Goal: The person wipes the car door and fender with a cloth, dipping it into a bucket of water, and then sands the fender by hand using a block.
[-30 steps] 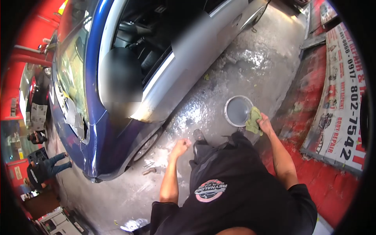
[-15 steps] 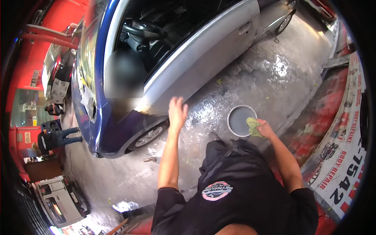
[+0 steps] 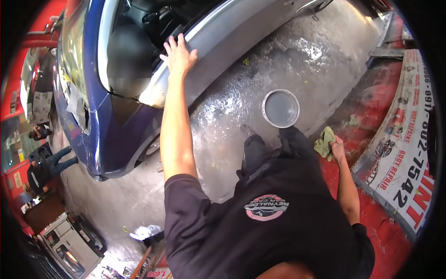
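Observation:
My left hand [image 3: 179, 56] has its fingers spread at the window edge of the car's grey door [image 3: 223, 42], near the front end of the door. Whether the palm presses on the metal is hard to tell. In my right hand [image 3: 338, 149] a crumpled yellow-green cloth [image 3: 325, 143] hangs out to the right of my body. A round bucket [image 3: 280, 109] of greyish liquid stands on the wet floor between my two hands, just beyond my foot.
The blue front of the car [image 3: 116, 139] fills the left side. Beyond it a person [image 3: 44, 172] in dark clothes stands near a light-coloured vehicle [image 3: 69, 242]. A printed banner [image 3: 399, 153] lies along the right, beside a red surface [image 3: 371, 218].
My left hand has moved forward from beside the fender to the door's window edge. My right hand has drawn the cloth away from the bucket, to the right. The view has shifted.

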{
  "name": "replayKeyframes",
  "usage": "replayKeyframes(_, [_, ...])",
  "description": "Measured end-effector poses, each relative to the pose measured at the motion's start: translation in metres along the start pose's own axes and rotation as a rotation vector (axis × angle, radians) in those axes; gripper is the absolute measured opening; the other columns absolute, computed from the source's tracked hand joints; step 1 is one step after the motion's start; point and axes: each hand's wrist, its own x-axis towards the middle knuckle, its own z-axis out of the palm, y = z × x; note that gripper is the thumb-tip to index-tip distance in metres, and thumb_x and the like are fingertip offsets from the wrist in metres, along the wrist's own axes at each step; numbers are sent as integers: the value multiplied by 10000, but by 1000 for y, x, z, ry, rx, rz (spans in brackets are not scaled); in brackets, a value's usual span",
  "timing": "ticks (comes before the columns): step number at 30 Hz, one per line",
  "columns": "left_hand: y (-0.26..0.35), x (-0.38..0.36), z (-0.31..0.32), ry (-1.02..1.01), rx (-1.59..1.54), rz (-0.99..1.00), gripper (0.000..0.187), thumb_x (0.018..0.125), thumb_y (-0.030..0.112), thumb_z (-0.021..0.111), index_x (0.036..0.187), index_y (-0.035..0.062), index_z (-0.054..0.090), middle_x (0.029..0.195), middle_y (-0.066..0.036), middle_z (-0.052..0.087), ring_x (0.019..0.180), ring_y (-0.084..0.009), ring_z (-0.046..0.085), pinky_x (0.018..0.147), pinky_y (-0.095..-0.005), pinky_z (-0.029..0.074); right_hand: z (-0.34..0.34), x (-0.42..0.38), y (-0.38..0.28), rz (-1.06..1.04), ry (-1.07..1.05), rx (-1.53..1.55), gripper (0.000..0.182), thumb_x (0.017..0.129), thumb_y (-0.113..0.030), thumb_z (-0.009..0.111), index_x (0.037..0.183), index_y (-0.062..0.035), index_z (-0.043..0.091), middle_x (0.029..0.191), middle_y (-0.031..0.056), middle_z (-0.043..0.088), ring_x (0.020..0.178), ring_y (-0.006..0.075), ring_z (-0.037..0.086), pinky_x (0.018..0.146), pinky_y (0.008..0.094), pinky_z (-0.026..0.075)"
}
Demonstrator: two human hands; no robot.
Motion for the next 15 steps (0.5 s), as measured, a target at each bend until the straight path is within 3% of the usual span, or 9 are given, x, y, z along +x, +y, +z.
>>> replayKeyframes(2, [-1,1,-4,-46,-37,-27,917,840,381,800,1622,211,351,1711,-204,223,1568,-471,201,1185,-752,197,-5,0,35,-6,32,-66,460,839,22,493,1265,30,665,1056,74,726,993,196,654,930,309,505])
replayKeyframes(3, [-5,2,-3,-43,-44,-13,952,819,419,813,1626,219,351,1713,-205,222,1571,-467,198,1192,-741,197,-9,-5,32,110,15,-122,457,836,16,495,1259,33,668,1047,76,722,984,199,650,919,312,505])
replayKeyframes(6, [-14,5,-2,-69,-78,19,963,812,443,813,1628,221,353,1714,-205,222,1575,-459,197,1197,-734,197,1,-1,21,82,10,-190,461,828,9,493,1253,36,671,1050,76,723,980,197,650,909,316,506])
replayKeyframes(8, [-18,6,-2,-92,-78,25,988,803,488,807,1632,208,347,1726,-198,196,1583,-449,183,1201,-729,193,6,12,3,29,18,-227,467,826,3,492,1256,37,673,1075,76,726,1003,195,646,931,314,500])
replayKeyframes(11, [-6,0,-11,-118,-69,-7,1013,815,490,793,1646,171,308,1731,-197,179,1597,-429,146,1229,-714,127,13,30,-30,-177,7,-291,445,829,1,522,1250,33,663,1064,172,751,1023,251,693,945,344,514])
replayKeyframes(15, [5,-1,-14,-116,-15,-16,1045,800,500,803,1651,170,294,1723,-217,190,1590,-449,153,1214,-737,136,21,49,-95,-317,36,-311,463,829,-20,529,1271,35,654,1071,177,747,1024,262,691,953,344,512])
